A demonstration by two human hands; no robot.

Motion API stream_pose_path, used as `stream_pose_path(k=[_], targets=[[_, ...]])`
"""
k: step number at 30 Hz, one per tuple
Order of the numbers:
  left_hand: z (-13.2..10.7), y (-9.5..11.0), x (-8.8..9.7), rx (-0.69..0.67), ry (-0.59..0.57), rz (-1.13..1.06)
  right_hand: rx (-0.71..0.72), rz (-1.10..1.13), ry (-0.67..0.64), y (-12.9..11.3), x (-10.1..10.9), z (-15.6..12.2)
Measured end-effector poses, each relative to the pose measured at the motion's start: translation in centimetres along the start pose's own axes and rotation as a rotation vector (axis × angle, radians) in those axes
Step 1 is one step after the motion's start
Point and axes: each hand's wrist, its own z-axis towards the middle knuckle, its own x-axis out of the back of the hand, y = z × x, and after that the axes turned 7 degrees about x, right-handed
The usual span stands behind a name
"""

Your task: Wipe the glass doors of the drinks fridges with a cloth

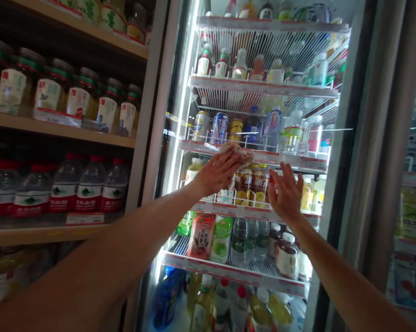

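"Room at the edges?"

"Plenty. Both hands are well clear of the fridge (349, 115)'s 2 sides. The left hand (219, 171) has its fingers together on a pale cloth (232, 148), mid-width; the right hand (286, 193)'s fingers are apart."

"Anything in the way?"

"Shelved cans (219, 127) behind; jars (80, 97) off left."

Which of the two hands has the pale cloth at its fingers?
The left hand: the pale cloth shows at its fingers, while the right hand is spread and shows none.
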Motion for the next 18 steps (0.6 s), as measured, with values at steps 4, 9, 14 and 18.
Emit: stream_pose_path(k=[4,9,14,18], targets=[[-1.1,-7.0,0.8,0.341,0.094,0.014,-0.008,-0.017,0.026,-0.4,0.0,0.1],[-1.9,-3.5,-0.2,0.348,0.135,-0.025,-0.026,-0.009,0.023,-0.5,-0.2,0.1],[-2.9,2.2,-0.6,-0.238,-0.151,-0.051,-0.015,0.010,0.014,-0.3,0.1,0.0],[-1.5,-3.7,1.0,-0.005,-0.018,-0.032,-0.028,0.004,0.017,-0.5,0.3,0.2]])
